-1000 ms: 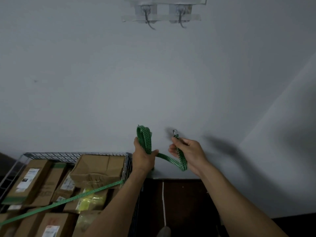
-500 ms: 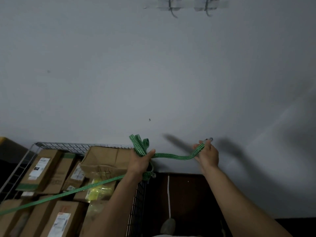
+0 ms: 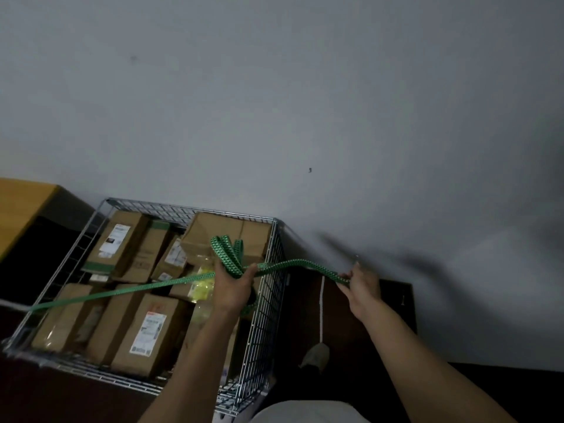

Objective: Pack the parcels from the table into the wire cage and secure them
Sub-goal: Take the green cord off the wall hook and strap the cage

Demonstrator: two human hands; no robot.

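Observation:
A wire cage [image 3: 265, 303] stands against the wall, filled with several brown cardboard parcels [image 3: 146, 328]. A green strap [image 3: 128, 290] runs from the cage's left edge across the parcels up to my left hand [image 3: 233, 288]. That hand grips a bunched set of strap loops above the cage's right side. From there the strap stretches right to my right hand [image 3: 361, 283], which pinches its end beyond the cage, over the dark floor. A small metal hook seems to stick up at that end, blurred.
A yellow-topped surface [image 3: 21, 206] sits at the far left beside the cage. The grey wall [image 3: 274, 102] rises right behind the cage. Dark floor with a white line [image 3: 321, 306] lies to the right, and my shoe [image 3: 316, 355] rests there.
My hands have drawn apart, pulling a length of strap out of the bunch to the right. The view has tilted down, showing more of the cage.

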